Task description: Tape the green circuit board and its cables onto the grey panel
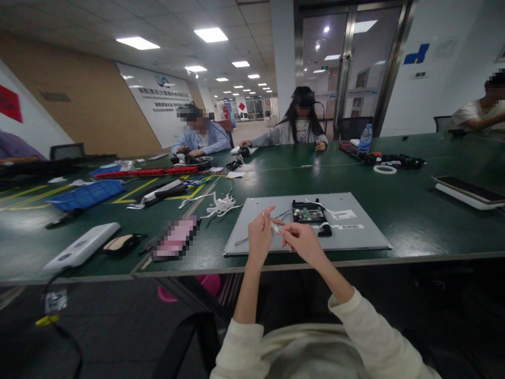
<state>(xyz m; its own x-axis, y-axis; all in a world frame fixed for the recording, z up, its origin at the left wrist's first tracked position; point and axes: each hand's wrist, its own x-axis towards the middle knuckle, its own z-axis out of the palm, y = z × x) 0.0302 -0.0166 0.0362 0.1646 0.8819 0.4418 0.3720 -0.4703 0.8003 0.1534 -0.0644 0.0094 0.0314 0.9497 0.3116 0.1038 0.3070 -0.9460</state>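
Note:
A grey metal panel (355, 239) lies flat on the green table (418, 210) in front of me, with a small green circuit board (308, 212) and white barcode labels (344, 215) on it. Both my hands hover over the panel's near left part. My left hand (259, 237) and my right hand (302, 241) are each pinched on a small white strip (276, 226) stretched between them. A flat white cable (241, 241) trails left from under my hands.
White tape scraps (221, 205) lie left of the panel. A white power bank (81, 246), a blue tray (89, 193), a water bottle (365, 138), a tape roll (384, 169) and a closed device (469, 192) sit around. Other people sit at the far side.

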